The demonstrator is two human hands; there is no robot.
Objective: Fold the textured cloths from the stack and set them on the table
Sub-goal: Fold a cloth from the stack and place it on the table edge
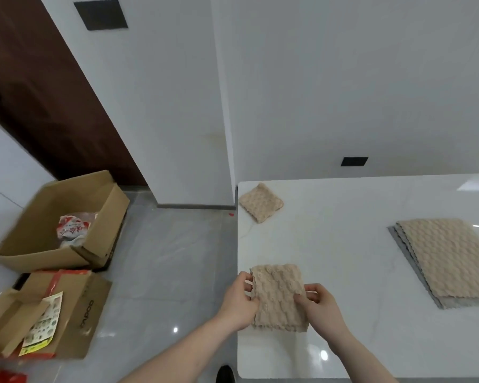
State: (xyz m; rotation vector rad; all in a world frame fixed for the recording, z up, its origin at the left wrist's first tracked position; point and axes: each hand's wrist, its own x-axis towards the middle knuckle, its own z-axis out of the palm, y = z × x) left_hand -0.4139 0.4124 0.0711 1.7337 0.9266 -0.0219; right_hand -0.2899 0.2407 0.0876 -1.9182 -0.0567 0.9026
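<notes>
A beige textured cloth [278, 295], folded into a narrow rectangle, lies near the front left of the white table [343, 244]. My left hand [239, 299] pinches its left edge and my right hand [320, 305] pinches its right edge. A small folded beige cloth [261, 202] sits at the table's far left corner. The stack of flat cloths [451, 258] lies at the right, a beige one on top of grey ones.
An open cardboard box [53, 230] with a red and white bag stands on the grey floor to the left. A flatter box [47, 313] with a printed leaflet lies in front of it. A white wall runs behind the table.
</notes>
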